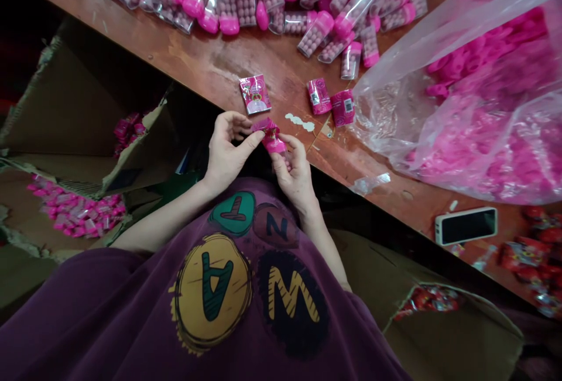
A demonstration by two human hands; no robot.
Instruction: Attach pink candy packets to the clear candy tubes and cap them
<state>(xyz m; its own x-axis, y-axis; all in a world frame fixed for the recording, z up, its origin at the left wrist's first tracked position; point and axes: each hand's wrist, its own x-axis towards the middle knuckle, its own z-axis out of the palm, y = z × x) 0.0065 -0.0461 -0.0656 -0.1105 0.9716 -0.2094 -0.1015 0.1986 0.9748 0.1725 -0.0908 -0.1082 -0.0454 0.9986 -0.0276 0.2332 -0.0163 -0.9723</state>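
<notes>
Close to the table's near edge, both my hands meet at a pink printed sleeve. My left hand pinches its upper left part between thumb and fingers. My right hand grips a clear tube of small pink balls, whose other end seems to be inside the sleeve. Just beyond my fingers lies a flat pink printed packet. To the right of it rest two more pink sleeves, a left one and a right one, the right one showing a barcode.
Many pink-capped tubes are heaped along the table's far side. A clear bag of pink plastic pieces covers the right. A phone and red wrapped packets lie nearer right. Cardboard boxes with pink items stand below left.
</notes>
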